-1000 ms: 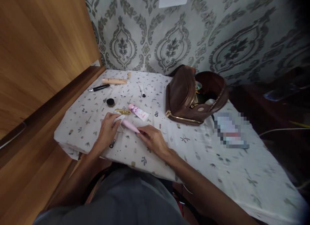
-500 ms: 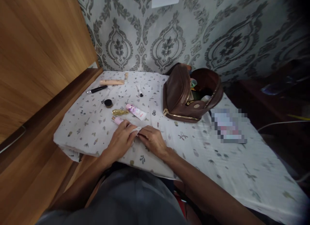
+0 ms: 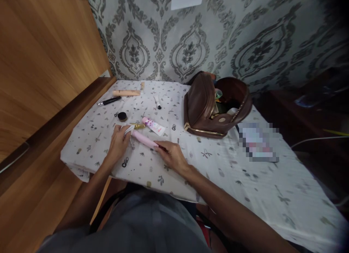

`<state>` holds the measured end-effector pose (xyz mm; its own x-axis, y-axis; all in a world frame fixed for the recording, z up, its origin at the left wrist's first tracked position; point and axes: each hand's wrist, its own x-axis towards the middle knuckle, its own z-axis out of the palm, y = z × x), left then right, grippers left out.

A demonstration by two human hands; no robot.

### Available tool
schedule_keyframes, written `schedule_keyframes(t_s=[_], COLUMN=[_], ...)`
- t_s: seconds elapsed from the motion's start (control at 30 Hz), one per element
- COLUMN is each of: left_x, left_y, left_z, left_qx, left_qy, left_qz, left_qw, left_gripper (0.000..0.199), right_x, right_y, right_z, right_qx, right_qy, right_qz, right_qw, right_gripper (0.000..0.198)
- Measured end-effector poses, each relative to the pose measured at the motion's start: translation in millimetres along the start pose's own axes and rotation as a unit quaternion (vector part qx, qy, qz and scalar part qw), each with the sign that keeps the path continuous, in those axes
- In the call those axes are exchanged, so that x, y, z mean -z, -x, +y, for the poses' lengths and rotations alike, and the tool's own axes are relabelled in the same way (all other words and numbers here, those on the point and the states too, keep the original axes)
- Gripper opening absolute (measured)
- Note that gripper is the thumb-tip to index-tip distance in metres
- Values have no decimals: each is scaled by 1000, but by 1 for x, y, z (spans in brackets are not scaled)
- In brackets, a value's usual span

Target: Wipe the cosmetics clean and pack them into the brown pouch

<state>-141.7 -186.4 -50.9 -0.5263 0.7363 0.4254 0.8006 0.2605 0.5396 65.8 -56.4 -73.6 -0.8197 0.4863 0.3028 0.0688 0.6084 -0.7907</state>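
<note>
Since half a second ago, my left hand (image 3: 118, 141), pinching a white cloth (image 3: 129, 130), has slid to the left end of the pink tube (image 3: 144, 139). Its other end sits between my right hand's (image 3: 173, 156) fingertips, over the table's (image 3: 171, 178) front half. Toward the back edge, an open brown bag (image 3: 200, 104) holds a green item (image 3: 218, 93) and a white item (image 3: 232, 111).
</note>
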Motion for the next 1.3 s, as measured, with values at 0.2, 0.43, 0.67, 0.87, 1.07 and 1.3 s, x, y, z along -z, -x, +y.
schedule_keyframes(t_s=[0.2, 0.43, 0.67, 0.87, 1.07, 1.3], left_x=[-10, -24, -18, -1, -3, -10], left_y=[7, 36, 21, -8, -22, -14], left_z=[27, 87, 61, 7, -20, -13], left_qx=[-22, -77, -77, -21, 9, -15], left_qy=[29, 112, 24, -10, 12, 17], left_qz=[-6, -127, -86, -34, -8, -16], left_qw=[999, 983, 993, 999, 1000, 1000], left_gripper=[29, 30, 31, 31, 35, 36], right_x=[-2, -1, -3, -3, -5, -19], right_y=[-3, -7, -11, -9, -11, -29], right_z=[-5, 4, 9, 5, -12, -26], right_qx=[-87, -127, -178, -163, -44, -21], right_qy=[-123, -251, -346, -271, 41, 222], right_qz=[-26, -27, -23, 4, 18, -84], right_qw=[988, 959, 921, 949, 998, 971], right_gripper=[17, 19, 30, 24, 22, 41])
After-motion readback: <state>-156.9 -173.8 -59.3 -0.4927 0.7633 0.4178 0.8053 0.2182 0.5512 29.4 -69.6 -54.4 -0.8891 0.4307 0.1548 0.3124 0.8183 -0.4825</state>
